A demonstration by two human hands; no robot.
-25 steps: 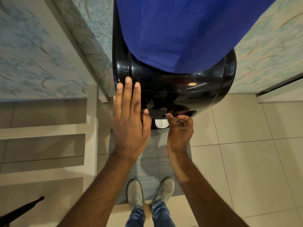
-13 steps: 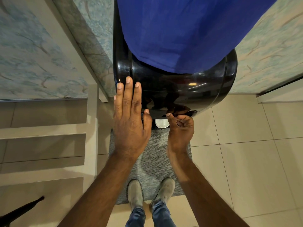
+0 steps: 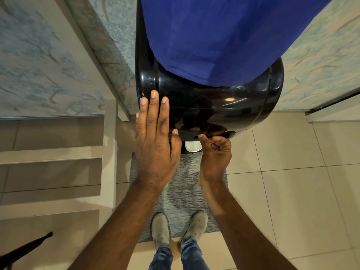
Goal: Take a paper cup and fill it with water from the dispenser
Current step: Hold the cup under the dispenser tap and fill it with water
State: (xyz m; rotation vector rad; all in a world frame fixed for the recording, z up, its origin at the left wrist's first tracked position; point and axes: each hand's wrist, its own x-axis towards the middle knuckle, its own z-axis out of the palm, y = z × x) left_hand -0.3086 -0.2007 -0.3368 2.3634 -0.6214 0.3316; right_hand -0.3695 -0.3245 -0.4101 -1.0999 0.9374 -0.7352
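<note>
Fingers [image 3: 153,108] of the left hand [image 3: 155,145] are laid flat, released, on the glossy black water dispenser [image 3: 214,106]; right hand [image 3: 216,151] fingers are clenched at its tap, above the white paper cup [image 3: 191,146].

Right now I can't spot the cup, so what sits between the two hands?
In the head view, the paper cup shows between the left hand and right hand, under the black dispenser.
</note>
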